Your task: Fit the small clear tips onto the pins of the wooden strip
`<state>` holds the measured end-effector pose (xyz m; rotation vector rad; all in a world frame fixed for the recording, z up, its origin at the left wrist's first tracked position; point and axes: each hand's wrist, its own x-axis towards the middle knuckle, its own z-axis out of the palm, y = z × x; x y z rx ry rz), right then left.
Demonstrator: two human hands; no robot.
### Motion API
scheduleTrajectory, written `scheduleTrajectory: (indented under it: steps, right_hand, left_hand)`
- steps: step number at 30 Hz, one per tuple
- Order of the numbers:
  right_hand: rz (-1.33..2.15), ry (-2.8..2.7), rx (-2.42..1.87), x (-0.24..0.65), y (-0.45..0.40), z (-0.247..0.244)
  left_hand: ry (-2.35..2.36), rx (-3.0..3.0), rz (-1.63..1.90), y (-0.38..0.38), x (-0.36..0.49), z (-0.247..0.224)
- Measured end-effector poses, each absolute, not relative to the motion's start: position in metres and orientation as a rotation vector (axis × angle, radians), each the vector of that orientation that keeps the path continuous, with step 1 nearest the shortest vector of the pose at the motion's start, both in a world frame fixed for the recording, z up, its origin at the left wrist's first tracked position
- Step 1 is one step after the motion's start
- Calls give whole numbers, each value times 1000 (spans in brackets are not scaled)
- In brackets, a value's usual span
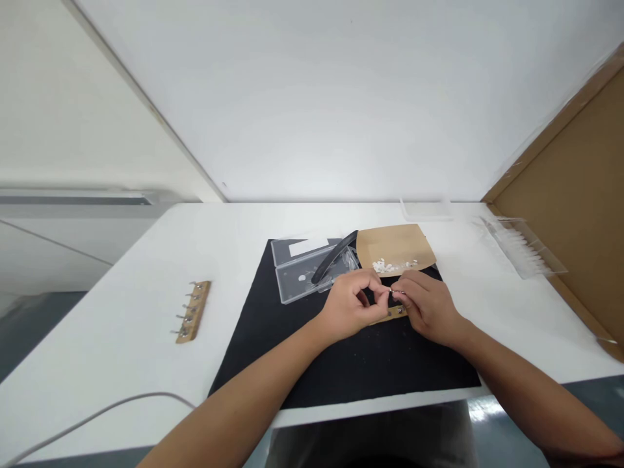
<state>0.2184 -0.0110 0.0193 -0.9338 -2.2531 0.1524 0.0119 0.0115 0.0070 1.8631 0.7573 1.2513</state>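
Note:
My left hand (351, 302) and my right hand (428, 304) meet above a black mat (341, 370), fingers pinched. Between their fingertips is a tiny shiny metal piece (391, 291), too small to make out fully. Just below the fingertips, a brown strip (392, 314) with a small metal part on it lies on the mat, partly hidden by my left hand. Beyond my hands sits a tan sheet (397, 244) with small white pieces (383, 266) scattered near its front edge.
An open clear plastic case (295, 281) and a black curved tool (334, 257) lie at the mat's back left. Farther left is another brown strip (196, 312) with metal parts. A clear tray (529, 250) stands right, beside a cardboard panel (575, 175). A cable (117, 404) crosses the front left.

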Motion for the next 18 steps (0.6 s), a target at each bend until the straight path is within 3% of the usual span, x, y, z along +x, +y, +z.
scheduleTrajectory:
  steps: [18]
  right_hand:
    - [598,-2166,-859,217,-11,13]
  left_hand:
    - [807,1393,1010,1,14,7]
